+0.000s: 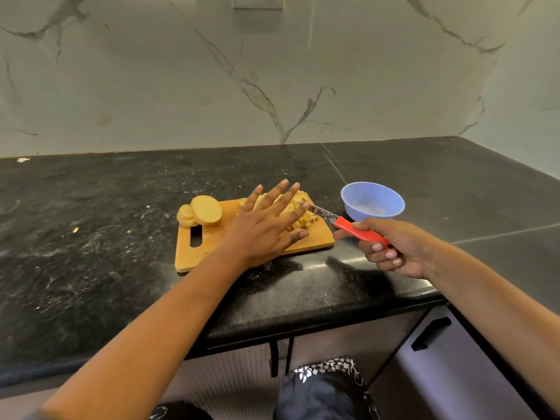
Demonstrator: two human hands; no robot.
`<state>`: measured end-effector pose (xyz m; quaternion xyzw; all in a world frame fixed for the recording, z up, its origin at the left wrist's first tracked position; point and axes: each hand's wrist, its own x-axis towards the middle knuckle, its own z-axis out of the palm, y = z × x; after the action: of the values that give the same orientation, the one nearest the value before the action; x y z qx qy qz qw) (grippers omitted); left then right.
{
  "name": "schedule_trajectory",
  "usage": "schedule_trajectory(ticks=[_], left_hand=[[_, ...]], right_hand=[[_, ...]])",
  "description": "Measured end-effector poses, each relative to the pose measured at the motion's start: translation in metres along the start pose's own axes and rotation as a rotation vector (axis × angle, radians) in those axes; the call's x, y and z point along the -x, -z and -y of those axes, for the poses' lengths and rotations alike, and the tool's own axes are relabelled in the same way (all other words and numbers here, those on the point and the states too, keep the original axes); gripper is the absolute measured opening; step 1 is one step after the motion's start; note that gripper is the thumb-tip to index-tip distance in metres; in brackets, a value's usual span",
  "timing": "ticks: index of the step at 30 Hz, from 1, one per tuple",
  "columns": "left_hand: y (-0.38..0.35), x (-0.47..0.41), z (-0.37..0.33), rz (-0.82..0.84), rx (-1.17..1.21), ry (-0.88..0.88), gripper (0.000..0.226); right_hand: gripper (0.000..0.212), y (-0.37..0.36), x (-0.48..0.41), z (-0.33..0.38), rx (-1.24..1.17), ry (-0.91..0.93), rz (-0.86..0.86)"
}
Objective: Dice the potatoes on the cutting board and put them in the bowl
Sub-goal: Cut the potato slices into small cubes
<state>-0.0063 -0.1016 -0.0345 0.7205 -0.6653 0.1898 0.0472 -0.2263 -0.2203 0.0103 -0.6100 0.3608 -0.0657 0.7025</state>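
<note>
Dicing partly done: left hand [266,228] flat, fingers spread over diced potato [303,218] on cutting board [209,247]; right hand [391,248] grips red knife [348,227]. Slices [203,211] at board's far-left end remain uncut. Bowl [372,201] right of board; sweep dice toward it, fingers off blade.
</note>
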Motion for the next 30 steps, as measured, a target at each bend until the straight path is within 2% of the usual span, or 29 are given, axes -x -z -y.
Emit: schedule_trajectory(ticks=[2, 6, 9, 13, 17, 20, 24, 30], left_hand=[[0.002, 0.001, 0.002, -0.057, 0.024, 0.094, 0.081], [0.008, 0.014, 0.015, -0.242, 0.164, 0.298, 0.064], [0.011, 0.032, 0.034, -0.286, 0.248, 0.418, 0.055], [0.012, 0.061, 0.063, -0.332, 0.277, 0.546, 0.044], [0.010, 0.078, 0.082, -0.348, 0.314, 0.626, 0.042], [0.008, 0.078, 0.082, -0.335, 0.350, 0.639, 0.042], [0.006, 0.075, 0.080, -0.309, 0.354, 0.602, 0.042], [0.007, 0.077, 0.081, -0.307, 0.400, 0.655, 0.041]], right_hand=[[0.034, -0.001, 0.001, 0.000, 0.053, 0.031, -0.029], [0.038, -0.012, 0.000, -0.002, 0.263, 0.278, -0.183], [0.027, -0.024, -0.004, -0.013, 0.650, 0.611, -0.261], [0.033, -0.053, -0.009, -0.030, 1.164, 1.047, -0.430], [0.039, -0.086, -0.012, -0.039, 1.472, 1.259, -0.399], [0.053, -0.101, -0.019, -0.043, 1.605, 1.275, -0.408], [0.064, -0.113, -0.026, -0.040, 1.713, 1.147, -0.471], [0.059, -0.110, -0.039, -0.030, 1.772, 1.018, -0.554]])
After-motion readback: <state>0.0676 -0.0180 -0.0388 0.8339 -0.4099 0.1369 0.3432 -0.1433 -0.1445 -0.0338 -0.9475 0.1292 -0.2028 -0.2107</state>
